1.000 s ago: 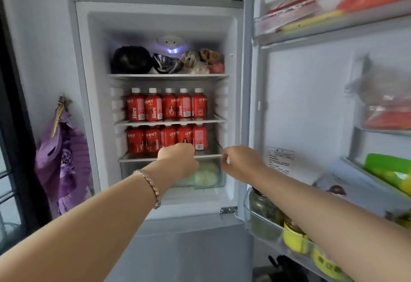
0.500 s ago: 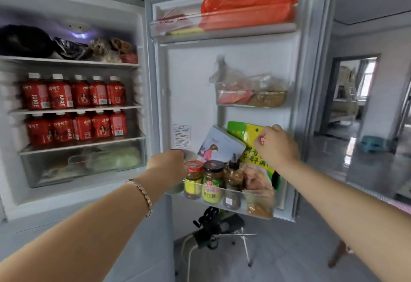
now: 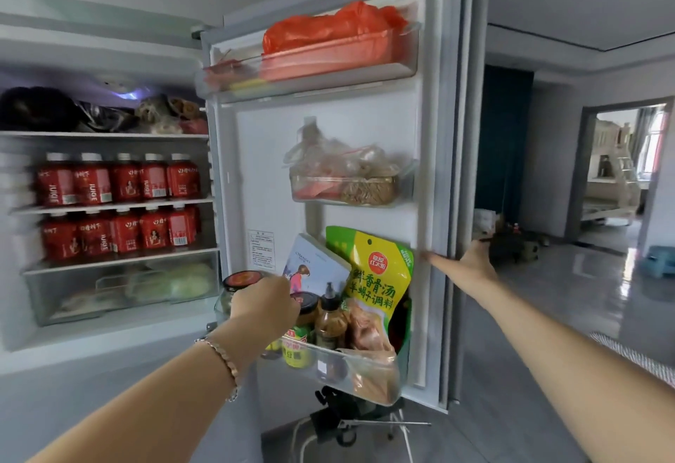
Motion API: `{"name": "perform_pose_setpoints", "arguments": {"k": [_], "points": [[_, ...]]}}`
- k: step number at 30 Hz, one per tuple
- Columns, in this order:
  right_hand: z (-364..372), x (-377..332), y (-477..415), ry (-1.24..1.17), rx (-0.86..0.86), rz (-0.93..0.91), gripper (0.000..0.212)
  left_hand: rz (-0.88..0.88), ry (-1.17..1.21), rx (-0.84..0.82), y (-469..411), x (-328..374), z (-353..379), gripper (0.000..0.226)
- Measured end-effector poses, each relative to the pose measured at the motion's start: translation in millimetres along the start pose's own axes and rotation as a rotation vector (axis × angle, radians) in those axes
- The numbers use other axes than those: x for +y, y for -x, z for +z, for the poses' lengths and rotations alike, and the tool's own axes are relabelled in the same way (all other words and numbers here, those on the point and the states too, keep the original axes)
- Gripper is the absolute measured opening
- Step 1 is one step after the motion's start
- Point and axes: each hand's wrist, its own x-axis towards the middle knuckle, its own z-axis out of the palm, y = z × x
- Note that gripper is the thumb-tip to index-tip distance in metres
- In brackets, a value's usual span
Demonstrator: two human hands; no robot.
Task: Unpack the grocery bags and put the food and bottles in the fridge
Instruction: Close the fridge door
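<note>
Left hand [image 3: 264, 302] was at the door bin [image 3: 365, 353], fingers curled among the jars [image 3: 241, 280]. Gripping one or not, couldn't tell! Right hand [image 3: 473, 261] clasped the edge of the fridge door [image 3: 270, 177]; juice bottles [image 3: 120, 179] sat shelved well left of the fingers.

**Door bins jammed, shelves full**

Btm door bin [image 3: 369, 375] packed: jars [image 3: 241, 280], sauce btl [image 3: 330, 316], pouches [image 3: 380, 272]. Mid bin [image 3: 350, 194] stuffed w/ bags [image 3: 339, 159]. Juice btls [image 3: 120, 181] fill both shelf fronts. Free: slim gap above pouches; bare left side of door [image 3: 263, 170].
</note>
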Motion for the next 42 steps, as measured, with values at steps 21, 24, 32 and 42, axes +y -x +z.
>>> {"name": "perform_pose_setpoints", "arguments": {"k": [21,24,32,42], "points": [[75.0,-40.0,198.7,0.189,0.248,-1.478,0.064,-0.381,0.093,0.297,128.9,-104.3,-35.7,0.041],[116.3,-71.8,232.9,0.094,0.178,-1.634,0.039,-0.460,0.089,0.315,144.3,-154.2,-48.4,0.045],[257.8,-162.3,303.3,0.053,0.104,-1.813,0.022,-0.594,0.012,0.240,167.6,-296.9,-59.8,0.025],[467.2,-284.6,341.7,0.376,0.178,-1.715,0.031,-0.603,-0.042,0.116,137.7,-483.2,-87.9,0.019]]}}
